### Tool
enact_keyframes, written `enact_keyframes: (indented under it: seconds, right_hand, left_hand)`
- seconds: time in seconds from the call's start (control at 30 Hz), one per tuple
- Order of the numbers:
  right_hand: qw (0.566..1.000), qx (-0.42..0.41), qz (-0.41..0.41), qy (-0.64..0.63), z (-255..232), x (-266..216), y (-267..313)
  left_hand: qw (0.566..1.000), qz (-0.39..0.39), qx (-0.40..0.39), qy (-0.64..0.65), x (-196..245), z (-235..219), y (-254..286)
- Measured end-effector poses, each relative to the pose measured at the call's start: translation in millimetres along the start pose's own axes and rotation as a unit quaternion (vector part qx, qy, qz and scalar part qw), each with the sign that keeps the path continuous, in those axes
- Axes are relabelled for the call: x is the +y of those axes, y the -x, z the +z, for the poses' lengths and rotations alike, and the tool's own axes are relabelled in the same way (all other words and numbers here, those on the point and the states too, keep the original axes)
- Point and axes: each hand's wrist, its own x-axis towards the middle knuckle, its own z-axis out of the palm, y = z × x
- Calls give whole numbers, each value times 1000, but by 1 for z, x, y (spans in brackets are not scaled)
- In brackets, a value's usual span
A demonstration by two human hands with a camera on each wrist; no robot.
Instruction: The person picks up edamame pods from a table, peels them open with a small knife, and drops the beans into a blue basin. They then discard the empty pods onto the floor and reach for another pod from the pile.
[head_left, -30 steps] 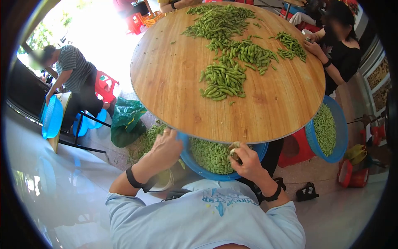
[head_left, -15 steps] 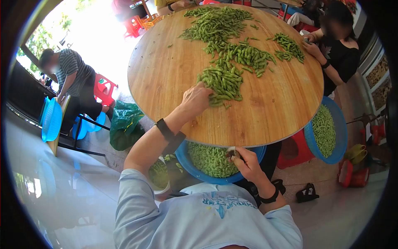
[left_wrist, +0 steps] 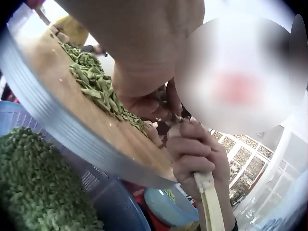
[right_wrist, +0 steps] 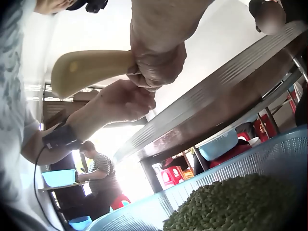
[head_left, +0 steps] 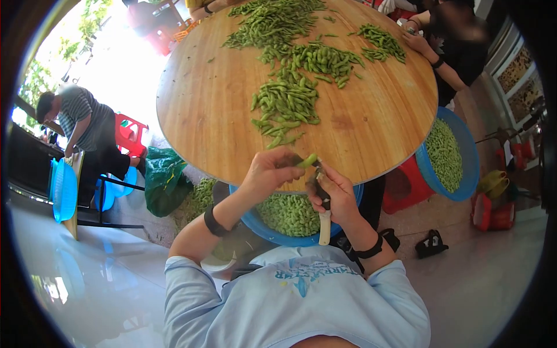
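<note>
In the head view my left hand (head_left: 268, 173) pinches a green pod (head_left: 307, 160) at the near table edge, close to my right hand (head_left: 337, 194). My right fingers curl round a tool with a pale handle (head_left: 325, 228), which points down toward my body; its working end is hard to make out between the hands. In the right wrist view the handle (right_wrist: 91, 70) sticks out from my right fist. Below both hands, shelled beans (head_left: 290, 214) fill a blue basket (head_left: 255, 223). Pods (head_left: 285, 101) lie heaped on the round wooden table (head_left: 209, 116).
A second blue basket of beans (head_left: 444, 153) and a red stool (head_left: 403, 188) stand at the right. At the left are a green bag (head_left: 165, 180) and a person in a striped shirt (head_left: 87, 119). Another person in black (head_left: 458, 64) sits at the table's far right.
My left hand has come back from the pod heap with a pod and now meets my right hand. The right hand has turned and lifted slightly, showing the pale handle. The head view has shifted.
</note>
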Motion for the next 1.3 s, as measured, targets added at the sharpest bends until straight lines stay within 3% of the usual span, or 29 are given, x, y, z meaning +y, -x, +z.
enact_keyframes:
  seconds: [0.07,0.43,0.53,0.6,0.63,0.7,0.73,0.8,0.87,0.9,0.93,1.0,1.03,1.07,1.1,1.2,1.27,1.3]
  right_hand:
    - [999,-38,14,-30,2,0,2]
    - [995,-32,14,-89,2,11,5]
    - [999,-5,-14,-52,5,16,5]
    - [999,5,-22,-32,5,15,5]
    - [999,5,-6,-47,4,13,6]
    - [998,4,11,-63,2,8,7]
    - [995,-35,21,-86,0,5,8]
    - [991,-75,32,-109,-3,3,9]
    - [975,-112,58,-181,-7,5,9]
    - [975,-112,59,-181,-5,5,10]
    - [981,-78,51,-170,-2,5,11]
    - [985,-48,44,-157,1,6,12]
    - [987,-15,60,-148,1,7,12]
    - [987,18,75,-140,1,7,11]
    - [988,10,69,-141,1,7,10]
    - [989,22,86,-119,1,9,13]
    - [993,36,69,-84,2,11,13]
    - [995,50,54,-65,4,12,13]
  left_hand:
    - [995,31,-14,94,-6,11,5]
    - [994,97,11,44,-19,14,13]
    - [987,140,40,-59,-31,14,12]
    - [990,120,23,75,-33,18,11]
    - [990,120,25,75,-34,14,9]
    - [978,-4,-63,197,-34,3,5]
    - [978,-3,-62,197,-33,4,6]
    - [925,-73,-117,355,-30,6,8]
    - [901,-99,-130,401,-37,7,9]
    - [875,-124,-144,445,-38,7,10]
    - [875,-122,-144,445,-37,9,10]
    - [981,-13,-48,189,-30,14,9]
    - [981,-9,-46,186,-29,15,9]
    - [978,199,7,-66,-27,16,11]
    - [866,386,60,-313,-25,15,11]
    - [811,378,1,-447,-19,6,19]
    - [876,363,51,-313,-24,14,19]
    - [865,371,87,-327,-25,14,19]
